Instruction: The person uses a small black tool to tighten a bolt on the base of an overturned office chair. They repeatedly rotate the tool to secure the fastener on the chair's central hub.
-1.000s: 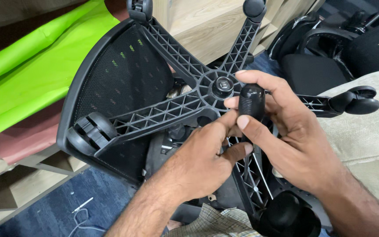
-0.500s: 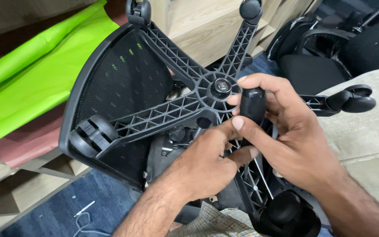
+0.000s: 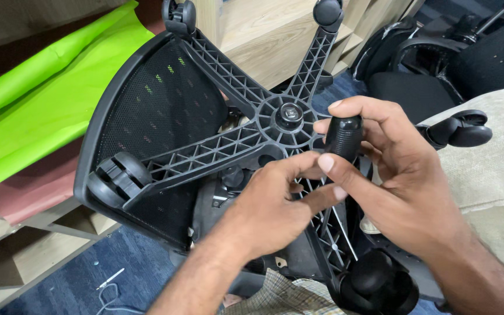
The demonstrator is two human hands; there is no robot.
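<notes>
Over on the far left a bright green sheet (image 3: pixel 42 99) is lying across a reddish surface, with pale wooden shelving (image 3: pixel 24 256) sitting below it near the blue carpet. Next to that the black mesh seat (image 3: pixel 153 116) of an upturned office chair is tilting up toward the camera, and the chair's black star base (image 3: pixel 263 125) is sitting right on top of it, all ribbed plastic struts fanning out from a round hub in the middle. Casters are showing at the ends of the legs: one wheel (image 3: pixel 118 175) at the near left, two small ones at the far edge, one on the right over a beige cushion (image 3: pixel 491 169), and a big one (image 3: pixel 374 283) down at the near edge.

The left hand (image 3: pixel 269 207) is curling in just below the hub, fingers bent and touching the ribbed leg, thumb pressing against the right hand's thumb; it isn't gripping anything on its own as far as can be seen. The right hand (image 3: pixel 403 181) is closing around a short black cylinder (image 3: pixel 343 137), matte and slightly rounded on top, pinching it between thumb and fingers. That piece is standing upright just right of the hub, nearly touching it. More black chair parts (image 3: pixel 438 64) are piling up at the far right.
</notes>
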